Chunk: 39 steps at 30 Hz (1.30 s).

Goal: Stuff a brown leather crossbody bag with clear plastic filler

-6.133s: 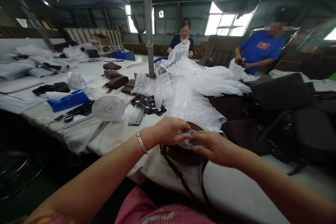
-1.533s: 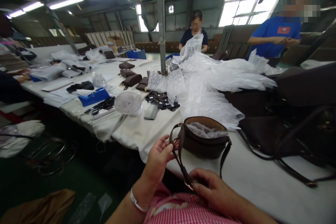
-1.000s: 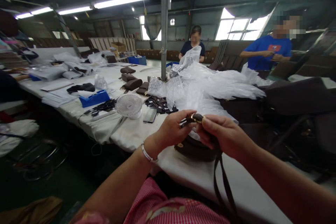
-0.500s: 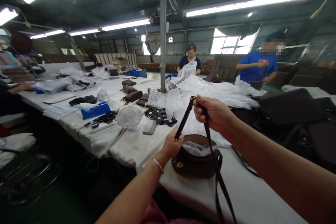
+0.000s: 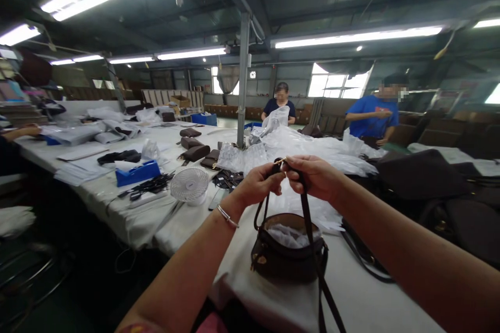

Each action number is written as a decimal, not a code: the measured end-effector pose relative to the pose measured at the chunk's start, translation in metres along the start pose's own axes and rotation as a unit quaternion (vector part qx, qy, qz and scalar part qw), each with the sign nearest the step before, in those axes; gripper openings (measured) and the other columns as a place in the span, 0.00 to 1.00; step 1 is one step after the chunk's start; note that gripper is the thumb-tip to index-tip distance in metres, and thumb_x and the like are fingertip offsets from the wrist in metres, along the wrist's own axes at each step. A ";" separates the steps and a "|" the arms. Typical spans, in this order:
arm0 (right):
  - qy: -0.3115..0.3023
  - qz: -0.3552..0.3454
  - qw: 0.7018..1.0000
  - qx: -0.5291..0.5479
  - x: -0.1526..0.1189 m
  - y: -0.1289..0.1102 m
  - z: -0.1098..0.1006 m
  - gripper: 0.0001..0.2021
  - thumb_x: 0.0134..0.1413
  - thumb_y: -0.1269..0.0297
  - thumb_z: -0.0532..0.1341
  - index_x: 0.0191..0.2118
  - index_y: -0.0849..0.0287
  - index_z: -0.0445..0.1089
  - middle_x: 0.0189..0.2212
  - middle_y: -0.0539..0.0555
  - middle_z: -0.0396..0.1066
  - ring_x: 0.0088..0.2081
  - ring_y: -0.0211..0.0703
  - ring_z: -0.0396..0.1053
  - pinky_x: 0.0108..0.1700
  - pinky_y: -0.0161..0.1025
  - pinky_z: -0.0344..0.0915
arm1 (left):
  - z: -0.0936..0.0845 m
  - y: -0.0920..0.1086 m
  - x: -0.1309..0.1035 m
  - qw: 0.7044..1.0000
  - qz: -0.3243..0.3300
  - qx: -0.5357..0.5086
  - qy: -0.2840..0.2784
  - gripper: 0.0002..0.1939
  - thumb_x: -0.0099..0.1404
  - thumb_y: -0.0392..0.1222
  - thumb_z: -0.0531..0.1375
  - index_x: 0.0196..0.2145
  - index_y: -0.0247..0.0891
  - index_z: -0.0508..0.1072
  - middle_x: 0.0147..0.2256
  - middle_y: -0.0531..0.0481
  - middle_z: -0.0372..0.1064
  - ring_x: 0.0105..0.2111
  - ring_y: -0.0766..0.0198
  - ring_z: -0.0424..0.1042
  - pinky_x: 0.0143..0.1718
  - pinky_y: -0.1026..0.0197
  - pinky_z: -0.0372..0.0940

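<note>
A small dark brown handbag (image 5: 287,263) stands on the table's near edge, its top open and clear plastic wrap (image 5: 289,235) inside. Above it, my left hand (image 5: 261,183) and my right hand (image 5: 310,174) meet at the bag's shoulder strap (image 5: 307,218). Both are closed on the strap, close to a small gold-coloured buckle (image 5: 280,161) between the fingertips. From my right hand the strap runs down past the bag's front and over the table edge. How the buckle and strap end join is too small to tell.
White plastic bags (image 5: 312,143) are heaped behind the handbag. Left stand a white fan (image 5: 189,186) and a blue dispenser (image 5: 137,173). Several brown pouches (image 5: 195,152) lie by a metal post (image 5: 242,78). Dark bags (image 5: 425,182) pile up right. Two people (image 5: 278,106) work across the table.
My left hand has moved up along the strap to the buckle beside my right hand. The strap's left part now hangs in a loop. The view has tilted up slightly.
</note>
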State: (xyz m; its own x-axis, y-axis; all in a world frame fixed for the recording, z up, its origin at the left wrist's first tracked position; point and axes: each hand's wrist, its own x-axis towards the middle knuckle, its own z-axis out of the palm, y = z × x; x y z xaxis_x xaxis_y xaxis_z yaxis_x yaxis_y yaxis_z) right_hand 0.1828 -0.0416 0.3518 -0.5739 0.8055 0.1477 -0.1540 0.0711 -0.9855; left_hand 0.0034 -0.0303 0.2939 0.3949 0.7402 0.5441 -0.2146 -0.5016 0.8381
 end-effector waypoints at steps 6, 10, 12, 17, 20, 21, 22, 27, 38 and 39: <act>0.096 0.020 0.995 -0.029 -0.049 0.007 -0.065 0.10 0.55 0.58 0.69 0.34 0.61 0.74 0.20 0.46 0.60 0.18 0.31 0.59 0.19 0.31 0.54 | -0.041 -0.026 -0.010 0.944 -0.023 -0.243 0.221 0.20 0.59 0.54 0.68 0.32 0.37 0.67 0.23 0.57 0.60 0.23 0.68 0.67 0.25 0.65 0.67; 0.172 0.033 0.983 -0.053 -0.078 0.012 -0.116 0.12 0.52 0.56 0.71 0.28 0.58 0.72 0.20 0.48 0.60 0.18 0.33 0.58 0.18 0.34 0.53 | -0.058 -0.040 -0.021 0.897 -0.038 -0.333 0.289 0.18 0.62 0.51 0.67 0.32 0.37 0.65 0.22 0.59 0.57 0.19 0.73 0.61 0.21 0.69 0.61; 0.177 0.038 0.979 -0.090 -0.082 0.010 -0.128 0.13 0.51 0.56 0.71 0.27 0.58 0.71 0.20 0.50 0.60 0.19 0.35 0.59 0.18 0.35 0.53 | -0.056 -0.039 -0.019 0.899 -0.041 -0.344 0.269 0.18 0.63 0.51 0.67 0.32 0.37 0.65 0.21 0.60 0.56 0.17 0.73 0.59 0.19 0.70 0.59; 0.173 -0.023 0.976 -0.127 -0.072 -0.004 -0.122 0.13 0.51 0.57 0.71 0.25 0.58 0.71 0.19 0.48 0.60 0.19 0.31 0.56 0.17 0.32 0.52 | -0.045 -0.033 -0.002 0.884 -0.011 -0.350 0.310 0.12 0.69 0.46 0.61 0.32 0.37 0.66 0.32 0.50 0.73 0.32 0.62 0.77 0.33 0.60 0.71; 0.160 -0.012 0.972 -0.174 -0.067 -0.002 -0.120 0.13 0.53 0.56 0.70 0.24 0.58 0.72 0.18 0.48 0.60 0.18 0.30 0.55 0.17 0.30 0.50 | -0.052 -0.037 -0.002 0.850 0.006 -0.419 0.320 0.17 0.73 0.46 0.54 0.28 0.36 0.64 0.41 0.43 0.76 0.45 0.55 0.78 0.47 0.50 0.71; 0.153 0.003 0.967 -0.202 -0.067 0.003 -0.123 0.14 0.54 0.56 0.69 0.24 0.58 0.72 0.17 0.48 0.60 0.17 0.30 0.54 0.16 0.31 0.49 | -0.057 -0.040 -0.005 0.836 0.012 -0.441 0.328 0.19 0.74 0.47 0.52 0.27 0.36 0.63 0.41 0.42 0.77 0.46 0.54 0.77 0.49 0.48 0.71; 0.146 0.019 0.961 -0.232 -0.068 0.009 -0.127 0.14 0.54 0.55 0.69 0.24 0.58 0.73 0.16 0.47 0.60 0.16 0.30 0.54 0.16 0.31 0.48 | -0.062 -0.043 -0.009 0.821 0.016 -0.455 0.345 0.19 0.75 0.47 0.51 0.27 0.36 0.64 0.40 0.43 0.77 0.46 0.55 0.77 0.49 0.48 0.70; 0.177 0.080 0.931 -0.308 -0.085 0.030 -0.167 0.13 0.49 0.55 0.70 0.27 0.62 0.77 0.14 0.51 0.66 0.15 0.33 0.57 0.18 0.33 0.50 | -0.088 -0.057 -0.028 0.792 0.012 -0.428 0.436 0.17 0.75 0.47 0.53 0.29 0.36 0.65 0.22 0.55 0.66 0.28 0.67 0.74 0.39 0.60 0.72; 0.203 -0.112 0.926 -0.299 -0.021 -0.040 -0.097 0.12 0.49 0.61 0.71 0.34 0.66 0.76 0.19 0.49 0.67 0.19 0.29 0.59 0.21 0.31 0.50 | -0.044 -0.033 0.002 0.908 -0.010 -0.297 0.296 0.08 0.64 0.40 0.66 0.32 0.31 0.74 0.39 0.41 0.77 0.34 0.64 0.77 0.32 0.66 0.69; 0.167 -0.110 0.925 -0.324 -0.009 -0.039 -0.078 0.12 0.48 0.60 0.71 0.33 0.65 0.77 0.18 0.48 0.67 0.19 0.29 0.59 0.21 0.31 0.51 | -0.034 -0.030 0.007 0.928 -0.008 -0.263 0.262 0.11 0.63 0.44 0.67 0.33 0.31 0.75 0.42 0.40 0.77 0.39 0.58 0.78 0.38 0.61 0.71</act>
State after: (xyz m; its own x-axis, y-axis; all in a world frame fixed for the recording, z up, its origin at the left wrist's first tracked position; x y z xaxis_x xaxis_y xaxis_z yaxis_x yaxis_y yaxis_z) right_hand 0.2564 -0.0056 0.3826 -0.2889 0.8588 0.4231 0.3396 0.5051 -0.7934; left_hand -0.0176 0.0050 0.2741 -0.0577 0.9312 0.3598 -0.6736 -0.3023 0.6744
